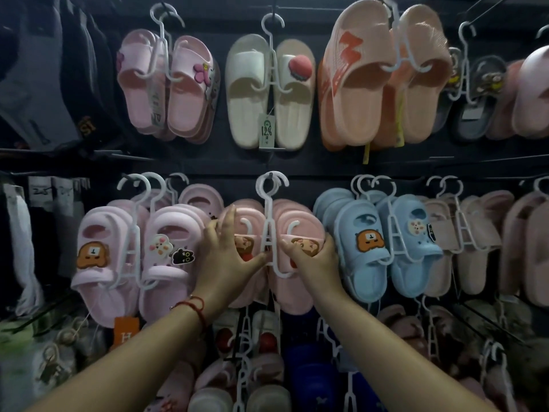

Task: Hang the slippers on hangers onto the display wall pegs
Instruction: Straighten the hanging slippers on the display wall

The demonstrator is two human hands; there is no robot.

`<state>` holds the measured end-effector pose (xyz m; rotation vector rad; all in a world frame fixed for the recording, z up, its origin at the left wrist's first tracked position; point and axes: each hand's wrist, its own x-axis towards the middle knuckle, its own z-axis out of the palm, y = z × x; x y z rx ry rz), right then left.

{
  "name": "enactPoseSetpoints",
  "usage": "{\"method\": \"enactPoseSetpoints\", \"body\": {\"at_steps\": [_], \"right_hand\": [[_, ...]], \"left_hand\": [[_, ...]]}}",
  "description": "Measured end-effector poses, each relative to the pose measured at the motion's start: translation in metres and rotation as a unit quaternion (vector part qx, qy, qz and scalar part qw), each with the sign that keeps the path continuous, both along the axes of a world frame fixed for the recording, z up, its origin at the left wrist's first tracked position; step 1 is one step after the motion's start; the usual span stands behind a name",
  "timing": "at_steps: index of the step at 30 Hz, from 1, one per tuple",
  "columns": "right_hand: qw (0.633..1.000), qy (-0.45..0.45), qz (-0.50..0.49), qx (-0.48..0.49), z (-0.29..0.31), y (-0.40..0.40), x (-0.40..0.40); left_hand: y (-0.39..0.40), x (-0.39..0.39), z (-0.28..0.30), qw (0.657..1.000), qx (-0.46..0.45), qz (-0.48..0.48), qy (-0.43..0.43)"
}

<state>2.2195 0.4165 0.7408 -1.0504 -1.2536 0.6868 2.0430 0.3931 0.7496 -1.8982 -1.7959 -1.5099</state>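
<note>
Both hands grip the pink slippers (292,230) on a white hanger (269,230) hooked over a middle-row peg; left hand (230,248) and right hand (315,255) fingers curl round the straps; a tag (266,130) above reads "12.8".

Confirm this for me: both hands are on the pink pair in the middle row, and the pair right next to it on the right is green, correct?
Not quite. In the head view, the left hand and right hand are on the pink pair in the middle row, but the neighbouring pair on its right is light blue, not green.
</note>
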Motion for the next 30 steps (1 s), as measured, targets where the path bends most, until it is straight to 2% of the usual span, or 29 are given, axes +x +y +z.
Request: {"method": "enactPoseSetpoints", "body": {"at_steps": [5, 12, 21, 24, 30], "right_hand": [[1.000, 0.003, 0.006, 0.015, -0.010, 0.008, -0.003], [1.000, 0.009, 0.004, 0.009, -0.010, 0.014, -0.008], [1.000, -0.021, 0.002, 0.013, 0.002, -0.006, -0.002], [0.999, -0.052, -0.012, 0.000, 0.008, -0.014, 0.000], [0.988, -0.153, -0.028, -0.013, 0.014, -0.042, 0.016]], "left_hand": [[0.010, -0.003, -0.011, 0.998, -0.030, -0.025, -0.057], [0.017, -0.001, -0.016, 0.999, -0.035, -0.007, -0.032], [0.001, -0.003, -0.007, 0.995, -0.027, 0.043, 0.089], [-0.005, -0.002, -0.011, 0.993, -0.035, 0.030, 0.109], [-0.044, -0.006, -0.039, 0.982, -0.032, -0.056, 0.176]]}}
